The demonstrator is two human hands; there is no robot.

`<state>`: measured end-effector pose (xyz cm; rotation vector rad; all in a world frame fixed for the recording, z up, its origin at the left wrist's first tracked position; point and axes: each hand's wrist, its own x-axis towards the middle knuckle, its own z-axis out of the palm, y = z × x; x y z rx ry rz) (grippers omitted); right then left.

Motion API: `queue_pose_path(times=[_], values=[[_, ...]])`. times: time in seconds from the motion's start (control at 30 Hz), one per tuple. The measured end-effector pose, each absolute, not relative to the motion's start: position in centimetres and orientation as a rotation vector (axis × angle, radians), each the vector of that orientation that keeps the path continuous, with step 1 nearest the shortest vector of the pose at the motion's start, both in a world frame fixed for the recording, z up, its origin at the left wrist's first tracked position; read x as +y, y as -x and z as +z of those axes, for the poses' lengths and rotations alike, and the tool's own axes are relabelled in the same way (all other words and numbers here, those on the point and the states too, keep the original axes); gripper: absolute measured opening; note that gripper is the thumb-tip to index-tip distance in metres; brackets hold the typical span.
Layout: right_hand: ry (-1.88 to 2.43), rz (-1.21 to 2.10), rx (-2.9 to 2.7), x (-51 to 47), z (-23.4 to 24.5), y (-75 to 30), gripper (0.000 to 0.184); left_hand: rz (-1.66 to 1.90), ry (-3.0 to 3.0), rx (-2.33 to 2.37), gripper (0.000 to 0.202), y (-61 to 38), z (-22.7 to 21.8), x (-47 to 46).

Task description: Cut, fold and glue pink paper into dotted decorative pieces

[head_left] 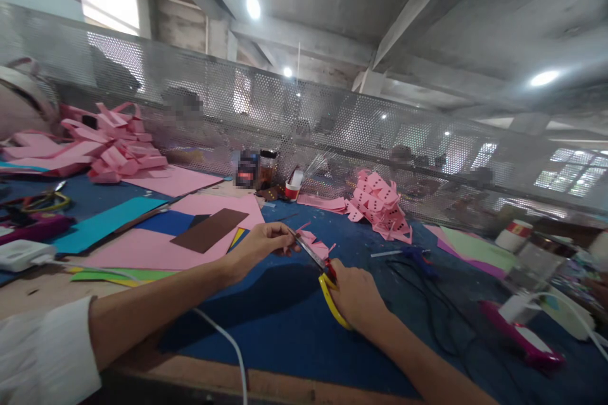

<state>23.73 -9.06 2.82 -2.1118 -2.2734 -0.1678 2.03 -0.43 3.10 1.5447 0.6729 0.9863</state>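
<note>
My right hand (pixel 358 297) grips a pair of scissors (pixel 332 300) with yellow and red handles, its blades pointing forward and left. The fingers of my left hand (pixel 266 245) are pinched together at the blade tips. What they pinch is too small to make out. Directly behind the blades is a cut piece of pink paper (pixel 317 245) with narrow strips sticking out; I cannot tell whether it is held or lies on the blue mat (pixel 285 342).
Pink paper loops (pixel 118 145) are heaped at the left, near a brown sheet (pixel 209 231) and a turquoise strip (pixel 109 221). Dotted pink pieces (pixel 377 202) pile up behind my right hand. A blue glue gun (pixel 420 259) with a cord and a magenta device (pixel 522 338) lie rightward. A perforated metal screen (pixel 275 107) stands behind.
</note>
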Motion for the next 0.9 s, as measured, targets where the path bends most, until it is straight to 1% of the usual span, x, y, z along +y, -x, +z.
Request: queue_pose_path(times=[0.67,0.9], values=[[2.046,-0.283,-2.27,-8.66,2.1,-24.22,0.023,0.969,-1.557,0.699,0.027,-2.05,3.21,-0.52],[2.075,-0.244,-2.286,-8.68,2.35,-24.12,0.022,0.965,-1.544,0.725,0.026,-2.12,3.44,-0.6]])
